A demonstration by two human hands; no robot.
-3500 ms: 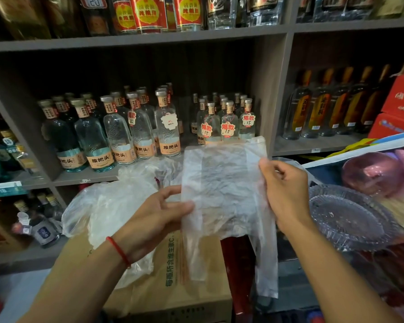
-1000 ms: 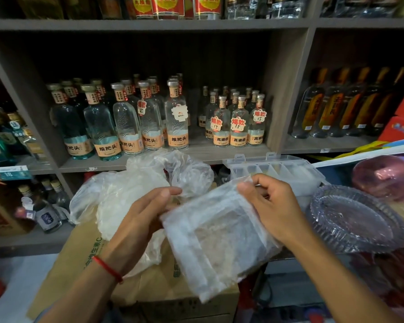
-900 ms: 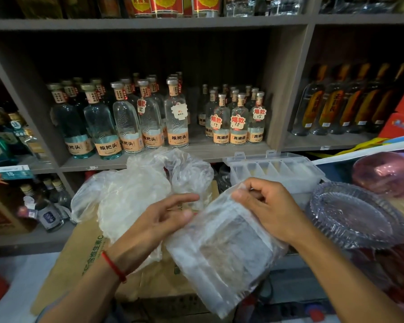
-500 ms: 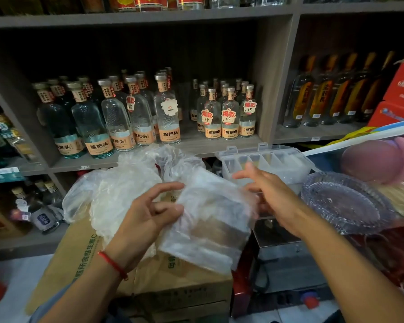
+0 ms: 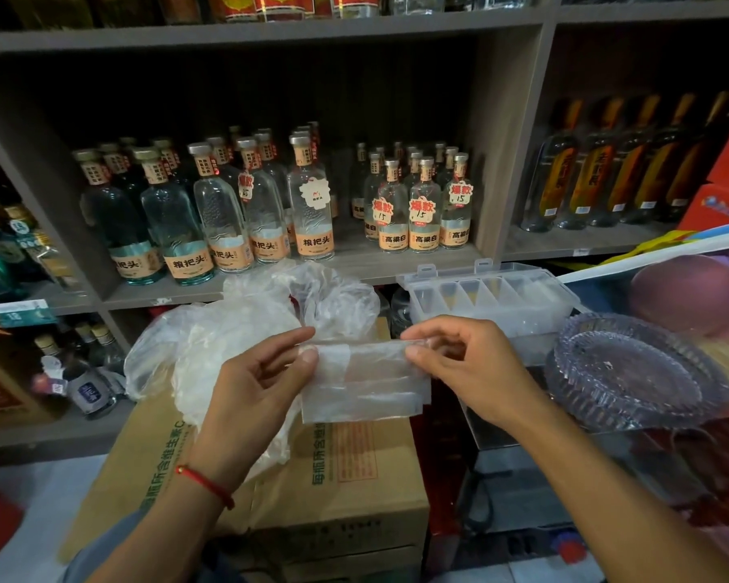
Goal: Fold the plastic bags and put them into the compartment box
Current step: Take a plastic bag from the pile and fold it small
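Left hand [image 5: 255, 387] and right hand [image 5: 466, 372] each pinch a top corner of the folded plastic bag [image 5: 365, 385], stretched flat in the air above the cardboard carton [image 5: 341, 469]. Featherlight, limp and slick, I'd say: hold the corners taut or it'll spring open before reaching the compartment box [image 5: 487, 298] just behind.

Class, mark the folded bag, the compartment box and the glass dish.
Folded bag [image 5: 365, 382]: head view, middle of its flat face.
Compartment box [image 5: 487, 294]: head view, divider row.
Glass dish [image 5: 632, 372]: head view, its centre.
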